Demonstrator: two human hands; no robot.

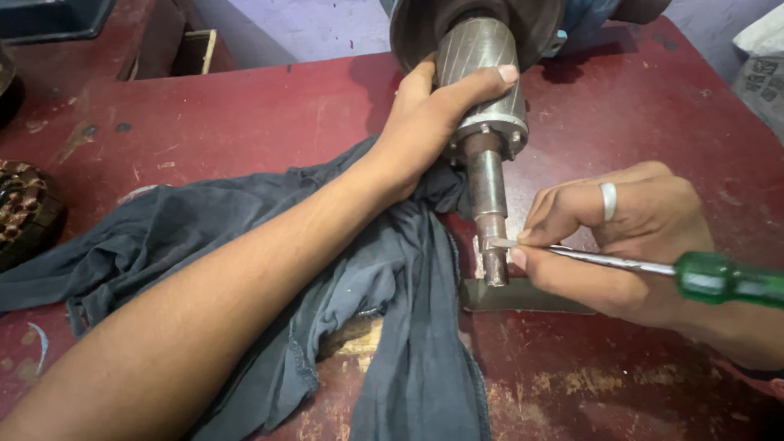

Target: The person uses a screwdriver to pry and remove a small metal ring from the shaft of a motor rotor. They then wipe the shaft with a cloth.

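Green-handled screwdriver (653, 268) gripped by right hand (621, 237); left hand (433, 122) clasps the metal rotor (482, 73).

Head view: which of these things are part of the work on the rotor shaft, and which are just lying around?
In use:
- rotor, gripped by the left hand
- its shaft
- green-handled screwdriver in the right hand, tip at the shaft end
- dark cloth under the left arm and the shaft

Lying about:
- round wound part at the table's left edge
- wooden box at the back

left hand (425, 122) gripping rotor (482, 73), right hand (621, 237) holding screwdriver (653, 267)
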